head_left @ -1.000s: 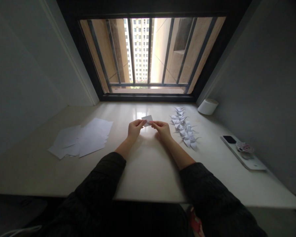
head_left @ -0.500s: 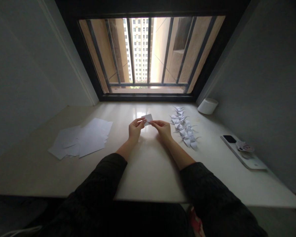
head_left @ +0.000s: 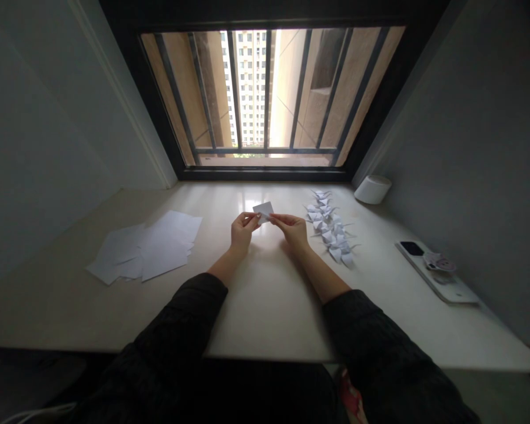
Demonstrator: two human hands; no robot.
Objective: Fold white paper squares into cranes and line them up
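A small folded piece of white paper (head_left: 264,209) is held up between my two hands, over the middle of the pale sill. My left hand (head_left: 242,228) pinches its lower left edge between thumb and fingers. On the other side, my right hand (head_left: 292,228) grips the lower right corner with thumb and forefinger. Fingertips hide part of the lower edge, so the exact folds cannot be made out. To the right of my right hand, several folded paper cranes (head_left: 329,227) are lined up in a slanting column.
Loose white paper sheets (head_left: 165,241) lie overlapping on the left of the sill (head_left: 265,318). A white phone (head_left: 441,277) with a round grip lies at the right. A white cup-like object (head_left: 373,189) stands by the right wall, near the barred window (head_left: 265,174).
Both hands stay nearly in place on the paper. My right fingers have shifted very slightly along its right side.
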